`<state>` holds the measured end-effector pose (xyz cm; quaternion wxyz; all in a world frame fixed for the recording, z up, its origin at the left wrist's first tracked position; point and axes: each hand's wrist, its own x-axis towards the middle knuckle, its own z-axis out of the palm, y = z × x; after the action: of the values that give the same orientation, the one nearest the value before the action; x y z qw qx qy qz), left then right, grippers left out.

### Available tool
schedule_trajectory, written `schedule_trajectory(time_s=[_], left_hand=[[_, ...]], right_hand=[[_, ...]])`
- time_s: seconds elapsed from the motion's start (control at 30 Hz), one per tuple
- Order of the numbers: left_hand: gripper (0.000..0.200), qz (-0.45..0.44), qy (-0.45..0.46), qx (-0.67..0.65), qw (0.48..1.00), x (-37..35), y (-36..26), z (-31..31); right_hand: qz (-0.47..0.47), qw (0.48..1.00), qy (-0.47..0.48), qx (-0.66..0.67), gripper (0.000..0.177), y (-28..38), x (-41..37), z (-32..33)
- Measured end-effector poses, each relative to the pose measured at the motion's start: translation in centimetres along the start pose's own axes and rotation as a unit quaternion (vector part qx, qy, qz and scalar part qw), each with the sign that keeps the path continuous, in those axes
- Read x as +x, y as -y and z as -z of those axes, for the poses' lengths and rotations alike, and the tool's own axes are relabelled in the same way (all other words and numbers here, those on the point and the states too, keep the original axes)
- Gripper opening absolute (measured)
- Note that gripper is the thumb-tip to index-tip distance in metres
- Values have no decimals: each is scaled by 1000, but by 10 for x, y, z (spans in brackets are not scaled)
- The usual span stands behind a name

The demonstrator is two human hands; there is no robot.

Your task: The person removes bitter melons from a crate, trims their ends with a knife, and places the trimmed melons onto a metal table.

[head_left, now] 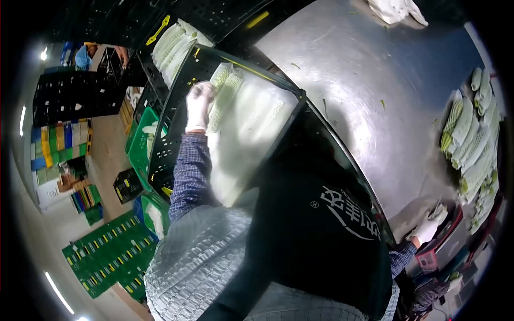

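Observation:
My left hand (199, 101), in a white glove, is curled closed inside a black plastic crate (179, 101). It is against the side of a long green vegetable (224, 99) in a white foam net sleeve; whether the fingers grip anything is hidden. Whitish translucent film (235, 155) lines the crate. At the table's right front edge, my gloved right hand (430, 223) is closed around a thin pointed thing, its kind too small to tell. Farther along that side lies a pile of net-sleeved vegetables (474, 142).
The metal table (348, 64) has green scraps on it and white gloves or cloth (396, 10) at the back. Another stack of sleeved vegetables (174, 51) sits behind the crate. Green crates (143, 147) stand left, a red-rimmed crate (441, 235) right. Part of another person (85, 56) shows far left.

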<state>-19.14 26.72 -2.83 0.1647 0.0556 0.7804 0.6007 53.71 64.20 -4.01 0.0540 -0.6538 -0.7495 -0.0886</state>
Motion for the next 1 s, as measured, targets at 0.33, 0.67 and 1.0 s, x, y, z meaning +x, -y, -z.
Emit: schedule_trajectory(time_s=[0.33,0.67,1.0], left_hand=[[89,44,26,605,794,4,87,-38],[100,53,92,580,807,-20,128,-30],[72,-100,77,252,959,-125,-58,-9]], right_hand=[[45,990,127,37,52,181,8,77],[145,976,90,135,46,220,-14,83],[332,861,69,379,46,363,-21,131]])
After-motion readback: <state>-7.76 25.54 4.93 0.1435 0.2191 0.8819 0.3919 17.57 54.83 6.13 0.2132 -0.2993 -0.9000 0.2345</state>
